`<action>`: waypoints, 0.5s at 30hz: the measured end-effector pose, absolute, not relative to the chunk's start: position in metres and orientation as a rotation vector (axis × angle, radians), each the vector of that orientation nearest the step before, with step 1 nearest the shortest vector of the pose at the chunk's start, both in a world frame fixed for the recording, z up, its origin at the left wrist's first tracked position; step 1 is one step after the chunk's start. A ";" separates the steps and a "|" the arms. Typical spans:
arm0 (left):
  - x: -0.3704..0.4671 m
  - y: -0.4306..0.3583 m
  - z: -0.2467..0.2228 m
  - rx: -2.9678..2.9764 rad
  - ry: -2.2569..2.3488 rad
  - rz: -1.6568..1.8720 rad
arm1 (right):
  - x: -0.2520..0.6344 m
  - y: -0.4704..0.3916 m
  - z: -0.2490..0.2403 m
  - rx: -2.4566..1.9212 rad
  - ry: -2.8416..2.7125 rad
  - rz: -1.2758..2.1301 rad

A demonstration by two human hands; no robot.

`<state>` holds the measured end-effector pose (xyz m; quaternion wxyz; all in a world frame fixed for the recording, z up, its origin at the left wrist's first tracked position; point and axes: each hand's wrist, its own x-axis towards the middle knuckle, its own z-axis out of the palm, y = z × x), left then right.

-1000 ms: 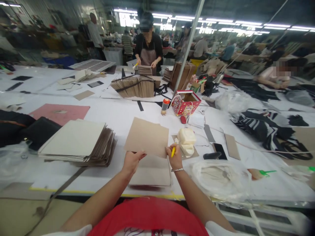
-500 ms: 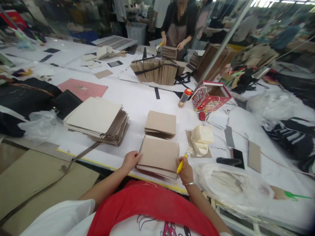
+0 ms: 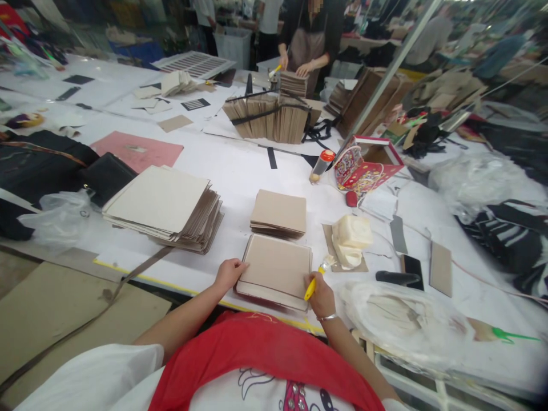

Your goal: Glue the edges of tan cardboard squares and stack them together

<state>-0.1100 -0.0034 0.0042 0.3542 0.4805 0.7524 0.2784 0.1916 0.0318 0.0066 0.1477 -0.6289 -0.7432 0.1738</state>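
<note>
A low stack of brown cardboard sheets (image 3: 276, 268) lies in front of me at the table's near edge. My left hand (image 3: 229, 274) pinches the left edge of its upper sheets between thumb and fingers. My right hand (image 3: 322, 295) is closed around a yellow-handled brush (image 3: 315, 282), bristles pointing away from me, and its fingers touch the stack's right edge. Pale paste covers the bristles. Just behind lies a second brown stack (image 3: 279, 211). To the right, a pale yellow, block-shaped container (image 3: 353, 233) stands on a piece of board.
A taller stack of pale boards (image 3: 158, 197) stands on the left. Right are a black-handled object (image 3: 397, 278), a plastic bag (image 3: 394, 314) and a red patterned box (image 3: 370, 165). A slanted metal pole (image 3: 387, 74) rises behind. Across the table, a co-worker (image 3: 308, 51) handles brown boards.
The view has shifted slightly. The top sheet now sits a little differently, with more of the sheet beneath showing along its near edge. Both hands stay at the stack's sides.
</note>
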 end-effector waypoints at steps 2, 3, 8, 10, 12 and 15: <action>-0.110 -0.003 0.003 1.249 1.942 0.704 | 0.190 0.032 0.007 -1.834 -2.159 0.478; -0.111 -0.003 0.002 1.255 1.945 0.694 | 0.190 0.031 0.008 -1.847 -2.168 0.472; -0.112 -0.003 -0.003 1.311 1.964 0.622 | 0.186 0.030 0.011 -1.932 -2.196 0.475; -0.113 -0.002 -0.004 1.335 1.960 0.585 | 0.186 0.029 0.013 -1.964 -2.193 0.486; -0.113 -0.001 -0.004 1.336 1.966 0.559 | 0.185 0.029 0.014 -1.983 -2.190 0.490; -0.112 0.000 -0.001 1.322 1.965 0.546 | 0.186 0.029 0.013 -1.998 -2.184 0.494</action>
